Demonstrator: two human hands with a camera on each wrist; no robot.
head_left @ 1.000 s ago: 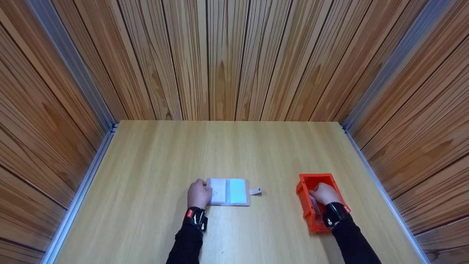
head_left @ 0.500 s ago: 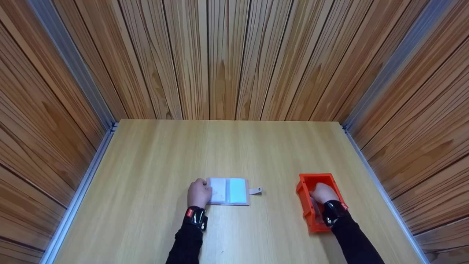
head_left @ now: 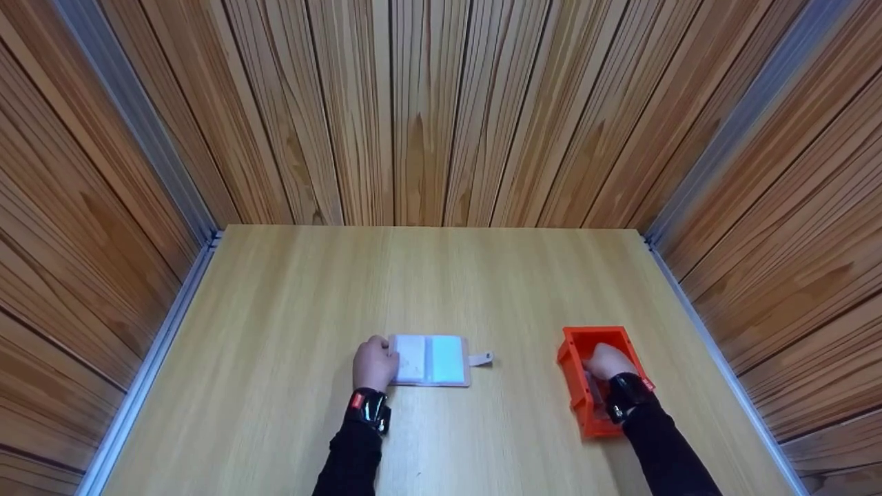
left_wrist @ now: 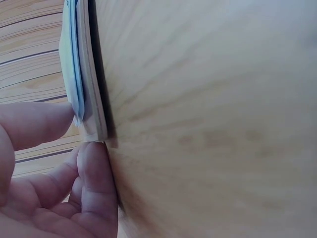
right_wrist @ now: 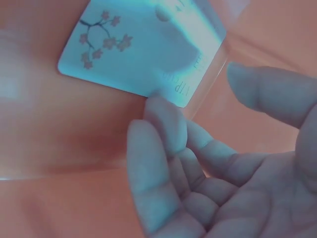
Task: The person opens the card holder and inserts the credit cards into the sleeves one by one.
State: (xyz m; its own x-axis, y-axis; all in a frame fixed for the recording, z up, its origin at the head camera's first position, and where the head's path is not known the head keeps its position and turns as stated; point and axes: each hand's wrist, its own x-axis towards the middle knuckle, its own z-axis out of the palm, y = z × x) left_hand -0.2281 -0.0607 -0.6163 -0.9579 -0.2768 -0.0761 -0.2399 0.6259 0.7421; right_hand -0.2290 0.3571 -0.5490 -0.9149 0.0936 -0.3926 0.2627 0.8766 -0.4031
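Note:
An open card holder [head_left: 444, 359] with clear, bluish sleeves lies on the table, its snap strap [head_left: 481, 359] pointing right. At its left edge, my left hand [head_left: 373, 365] pinches the holder: in the left wrist view the thumb [left_wrist: 39, 121] presses the sleeves and the curled fingers meet the cover's edge. My right hand [head_left: 610, 363] reaches down into an orange bin [head_left: 575, 379]. Inside it, the right wrist view shows a white VIP card [right_wrist: 114, 54] with a blossom branch print. One fingertip is right at the card's lower edge, while the thumb stands apart.
The light wooden table [head_left: 427, 275] is bounded by wood-plank walls [head_left: 420, 110] at the back and both sides. Metal rails [head_left: 151, 372] run along the table's side edges. The bin's walls surround my right hand.
My right hand has shifted very slightly within the bin. The left hand, card holder and bin stay where they were.

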